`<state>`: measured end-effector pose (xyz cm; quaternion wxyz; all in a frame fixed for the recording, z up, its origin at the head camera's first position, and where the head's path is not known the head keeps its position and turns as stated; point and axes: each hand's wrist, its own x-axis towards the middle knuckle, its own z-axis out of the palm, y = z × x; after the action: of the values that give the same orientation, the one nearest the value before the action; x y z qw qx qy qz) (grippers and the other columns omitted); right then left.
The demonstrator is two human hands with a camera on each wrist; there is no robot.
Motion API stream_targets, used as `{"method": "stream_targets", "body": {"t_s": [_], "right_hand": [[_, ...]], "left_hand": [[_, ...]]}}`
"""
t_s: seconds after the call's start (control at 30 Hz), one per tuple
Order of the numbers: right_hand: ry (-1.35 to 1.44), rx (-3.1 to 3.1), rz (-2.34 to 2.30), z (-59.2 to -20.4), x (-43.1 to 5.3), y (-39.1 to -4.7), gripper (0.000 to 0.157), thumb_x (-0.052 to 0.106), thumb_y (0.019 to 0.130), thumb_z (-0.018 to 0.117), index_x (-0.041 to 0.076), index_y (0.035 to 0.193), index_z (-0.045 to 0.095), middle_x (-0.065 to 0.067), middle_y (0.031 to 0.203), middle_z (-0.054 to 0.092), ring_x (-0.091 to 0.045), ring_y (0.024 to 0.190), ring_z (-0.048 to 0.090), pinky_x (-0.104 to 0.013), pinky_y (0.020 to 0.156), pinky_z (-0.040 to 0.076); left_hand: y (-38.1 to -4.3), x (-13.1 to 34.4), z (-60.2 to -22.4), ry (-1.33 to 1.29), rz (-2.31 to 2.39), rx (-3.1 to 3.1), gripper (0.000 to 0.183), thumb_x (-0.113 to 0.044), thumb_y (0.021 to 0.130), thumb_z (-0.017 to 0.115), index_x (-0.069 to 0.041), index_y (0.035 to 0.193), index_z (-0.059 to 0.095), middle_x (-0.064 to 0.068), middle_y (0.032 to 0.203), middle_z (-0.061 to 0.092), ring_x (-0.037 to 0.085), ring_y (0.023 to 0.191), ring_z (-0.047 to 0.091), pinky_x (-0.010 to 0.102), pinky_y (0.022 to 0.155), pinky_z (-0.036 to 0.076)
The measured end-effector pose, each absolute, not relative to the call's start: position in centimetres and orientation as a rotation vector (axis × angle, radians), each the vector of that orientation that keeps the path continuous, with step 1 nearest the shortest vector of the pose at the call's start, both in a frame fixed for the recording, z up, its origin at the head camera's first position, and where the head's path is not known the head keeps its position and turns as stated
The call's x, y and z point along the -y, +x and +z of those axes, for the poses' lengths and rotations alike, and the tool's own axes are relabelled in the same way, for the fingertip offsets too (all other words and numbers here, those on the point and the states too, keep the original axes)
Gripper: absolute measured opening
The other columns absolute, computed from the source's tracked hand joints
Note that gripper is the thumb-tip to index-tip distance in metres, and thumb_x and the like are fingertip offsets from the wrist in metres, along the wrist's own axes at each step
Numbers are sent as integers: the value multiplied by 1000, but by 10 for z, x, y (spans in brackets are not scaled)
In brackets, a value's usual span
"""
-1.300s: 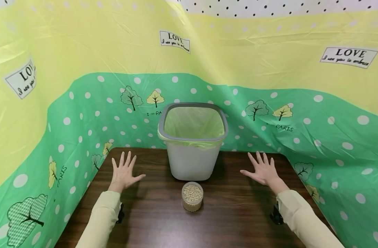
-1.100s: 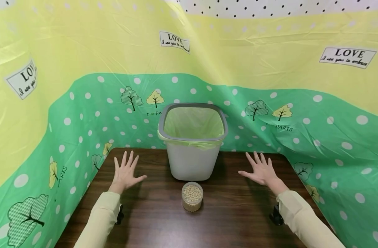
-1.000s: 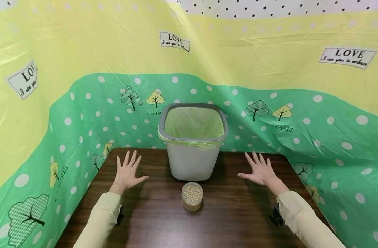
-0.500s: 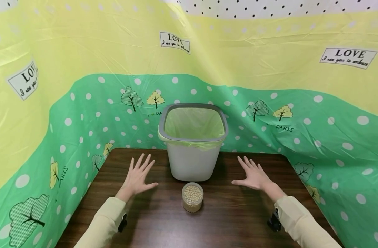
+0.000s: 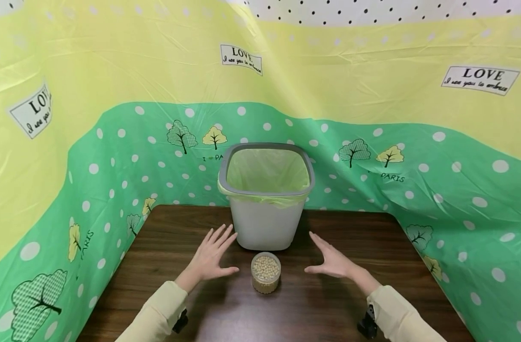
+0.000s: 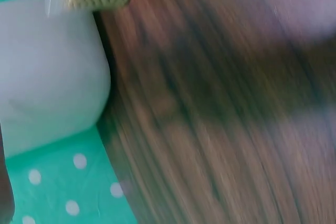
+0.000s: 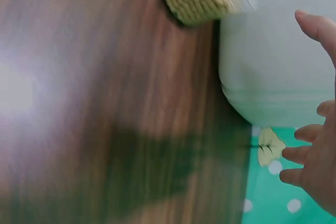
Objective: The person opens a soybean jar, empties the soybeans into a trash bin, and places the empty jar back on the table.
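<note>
Likely stiff, slick and weighty, clear bean jar (image 5: 265,273) best held round its sides; left hand (image 5: 210,259) and right hand (image 5: 334,262) spread, empty.

Bin (image 5: 265,225) near mid far edge of surface (image 5: 309,308), liner (image 5: 266,170) inside. Jar (image 5: 265,287) just before it, beans (image 5: 266,267) inside. Curtain (image 5: 371,190) behind, left, right.

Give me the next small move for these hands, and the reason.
I'd probably ease both hands inward to the sides of the clear jar. The left hand and right hand flank it, fingers spread, with a gap on each side. It stands upright in front of the bin, within apparent easy reach.
</note>
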<state>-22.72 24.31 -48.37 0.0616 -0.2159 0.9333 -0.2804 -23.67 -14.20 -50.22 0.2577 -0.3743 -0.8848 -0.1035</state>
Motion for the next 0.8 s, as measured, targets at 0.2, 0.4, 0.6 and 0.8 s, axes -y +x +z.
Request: {"method": "stream_targets", "body": {"t_s": [0.2, 0.4, 0.6, 0.8], "right_hand": [[-691, -2703, -1004, -502, -223, -220, 104, 44, 71, 74, 8, 147, 12, -21, 146, 21, -41, 128, 30, -54, 97, 32], [-718, -2681, -1082, -522, -204, -213, 102, 38, 69, 77, 4, 145, 18, -21, 144, 26, -38, 127, 33, -54, 96, 34], [-688, -2628, -1230, -544, -183, -209, 97, 29, 69, 79, -1, 142, 23, -22, 141, 32, -36, 127, 34, -54, 97, 33], [-637, -2597, -1429, -562, -167, -210, 89, 25, 64, 82, -3, 135, 36, -18, 127, 49, -35, 119, 44, -52, 96, 34]], "left_hand": [[-227, 119, -508, -1132, -328, 2385, 86, -71, 83, 31, -3, 135, 42, 16, 137, 41, 33, 124, 40, 46, 97, 37], [-221, 97, -515, -1149, -388, 2435, 84, -67, 76, 53, -3, 130, 46, 13, 129, 50, 26, 117, 48, 36, 92, 43], [-220, 82, -524, -1060, -461, 2622, 89, -63, 66, 67, -7, 132, 45, 5, 125, 50, 18, 114, 48, 33, 88, 46], [-227, 71, -529, -956, -596, 2783, 90, -58, 60, 74, -9, 130, 46, 5, 124, 52, 20, 112, 50, 35, 88, 45]]}}
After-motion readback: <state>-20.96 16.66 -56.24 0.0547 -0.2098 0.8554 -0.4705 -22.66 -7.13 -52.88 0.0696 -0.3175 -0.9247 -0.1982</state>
